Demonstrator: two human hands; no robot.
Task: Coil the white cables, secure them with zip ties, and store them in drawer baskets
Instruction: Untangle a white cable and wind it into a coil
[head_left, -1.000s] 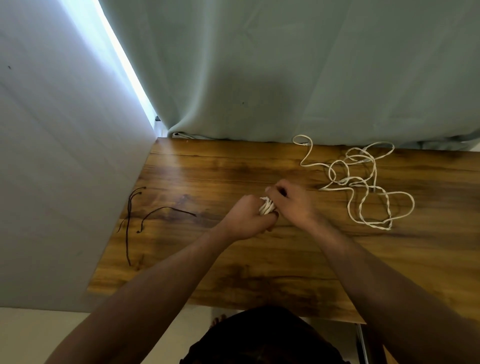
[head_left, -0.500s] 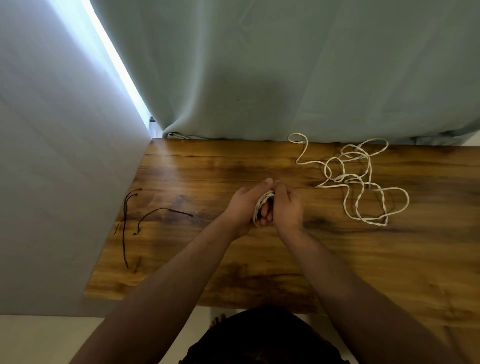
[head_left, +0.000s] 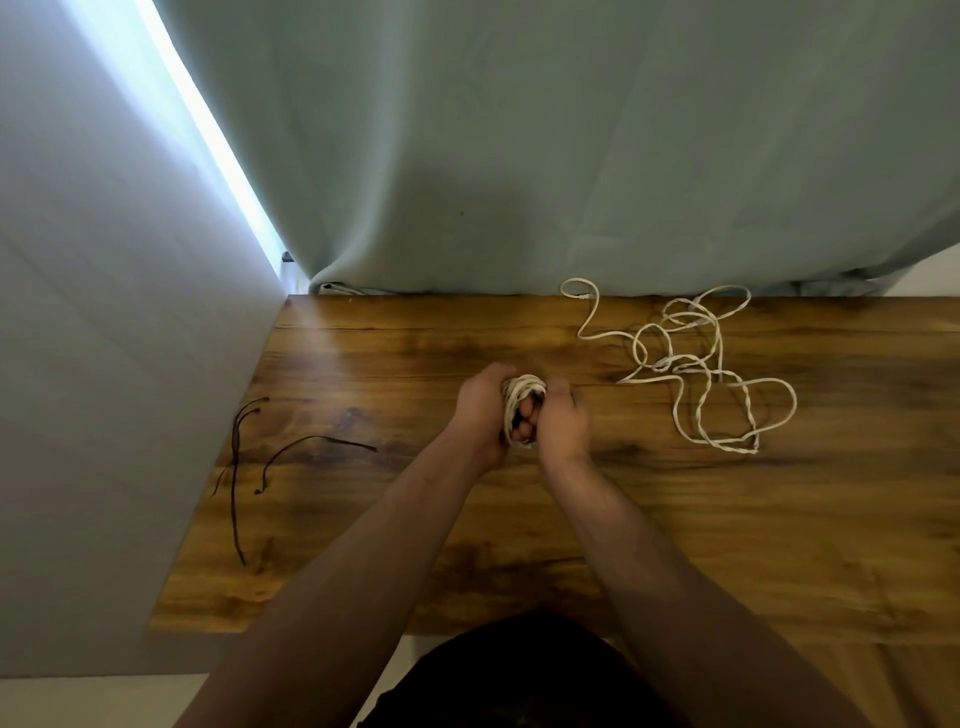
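Above the middle of the wooden table (head_left: 519, 519) I hold a small coil of white cable (head_left: 522, 391) between both hands. My left hand (head_left: 480, 408) grips the coil's left side, and my right hand (head_left: 563, 421) grips its right side, with fingers curled through the loop. A second white cable (head_left: 698, 364) lies loose and tangled on the table to the right, near the far edge. Thin dark zip ties (head_left: 244, 457) lie on the table's left part.
A grey-green curtain (head_left: 519, 156) hangs right behind the table's far edge. A grey wall (head_left: 104, 364) runs along the table's left side. Bare wood lies in front of my hands and at the right.
The coil has turned so its open loop faces me, and my hands have closed in on both sides of it. The loose cable on the right has not moved.
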